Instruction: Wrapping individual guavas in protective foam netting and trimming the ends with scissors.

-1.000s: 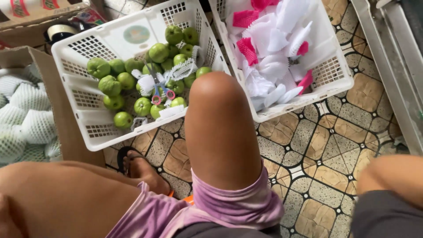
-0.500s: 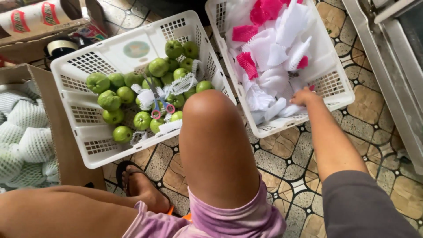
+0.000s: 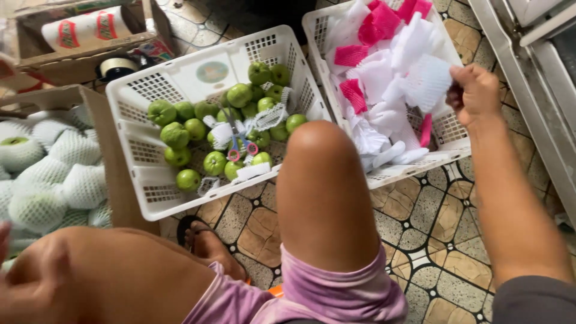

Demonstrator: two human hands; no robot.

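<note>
My right hand (image 3: 477,93) is shut on a white foam net sleeve (image 3: 427,83), lifted over the right-hand white basket (image 3: 420,165) that holds several white and pink foam sleeves. My left hand (image 3: 5,240) shows only as a sliver at the lower left edge, near my thigh, and its fingers are hidden. A second white basket (image 3: 138,174) in the middle holds several green guavas (image 3: 175,135), loose foam sleeves and a pair of scissors (image 3: 240,144). My raised knee (image 3: 324,180) stands between the two baskets.
A cardboard box (image 3: 111,162) at the left holds several guavas wrapped in white foam nets. Another box (image 3: 84,60) at the back holds rolls and tape. A metal frame (image 3: 528,78) runs along the right. The floor is patterned tile; my sandalled foot (image 3: 207,243) rests by the basket.
My right arm came into view, reached into the right basket and now holds a white foam sleeve lifted above it. The view has shifted slightly.
</note>
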